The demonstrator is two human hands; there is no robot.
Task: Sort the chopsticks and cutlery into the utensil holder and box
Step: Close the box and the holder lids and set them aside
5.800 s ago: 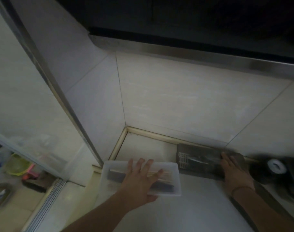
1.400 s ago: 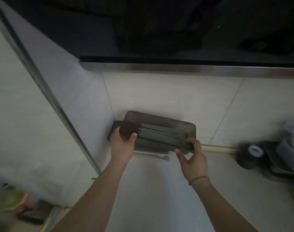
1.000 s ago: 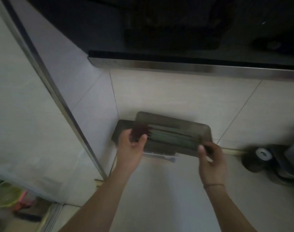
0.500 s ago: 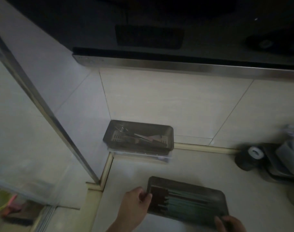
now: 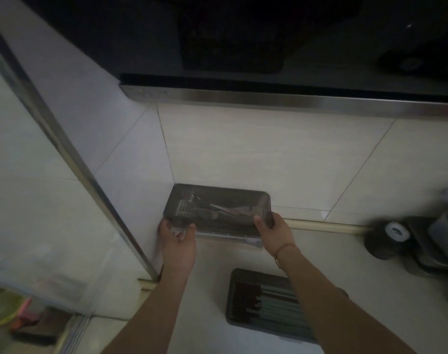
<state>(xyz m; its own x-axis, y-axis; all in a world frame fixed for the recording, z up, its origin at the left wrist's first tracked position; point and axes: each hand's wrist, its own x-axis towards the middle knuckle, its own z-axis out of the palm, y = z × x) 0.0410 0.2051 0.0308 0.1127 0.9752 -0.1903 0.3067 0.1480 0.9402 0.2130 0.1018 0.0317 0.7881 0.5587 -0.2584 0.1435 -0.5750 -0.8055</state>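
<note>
Pale tiled counter [image 5: 243,256] runs into a wall corner. Both hands grip a dark tray [image 5: 217,208] of cutlery there, left hand [image 5: 177,241] at its near-left corner, right hand [image 5: 275,232] at its right end. Nearer than the right hand lies a second tray [image 5: 266,305] of chopsticks.

Both forearms reach forward toward the counter's back corner. The left hand [image 5: 177,242] curls its fingers closed in a grip; the right hand [image 5: 274,232] grips likewise, a thin band around its wrist.
</note>
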